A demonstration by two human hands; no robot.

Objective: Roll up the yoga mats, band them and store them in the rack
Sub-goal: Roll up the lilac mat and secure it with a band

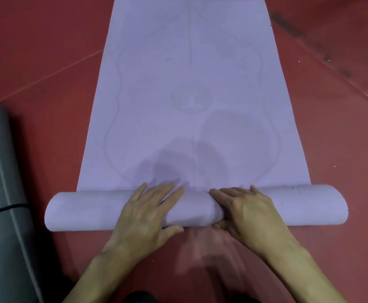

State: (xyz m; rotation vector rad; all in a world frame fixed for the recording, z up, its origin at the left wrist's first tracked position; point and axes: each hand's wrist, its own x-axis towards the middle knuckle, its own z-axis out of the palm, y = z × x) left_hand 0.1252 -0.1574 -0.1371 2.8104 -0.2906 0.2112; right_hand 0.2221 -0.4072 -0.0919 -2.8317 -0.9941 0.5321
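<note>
The left hand [148, 213] lay flat over the rolled part of the purple yoga mat [191, 132], fingers straight and pressing on top, thumb along the near side by the floor. Just beside it the right hand [244, 212] gripped the same roll, its fingers spread over the top and its thumb tucked under the near edge. The roll lay crosswise on the red floor [36, 62], right in front of the person, with both ends reaching well past the hands. The unrolled length stretched flat away from it towards the far edge of the view. Faint curved outlines and a centre line ran along the flat part, and a round emblem [191, 98] sat midway, too pale to read. At the left edge lay a grey rolled mat [1, 162] with a black band [3, 209] around it.
</note>
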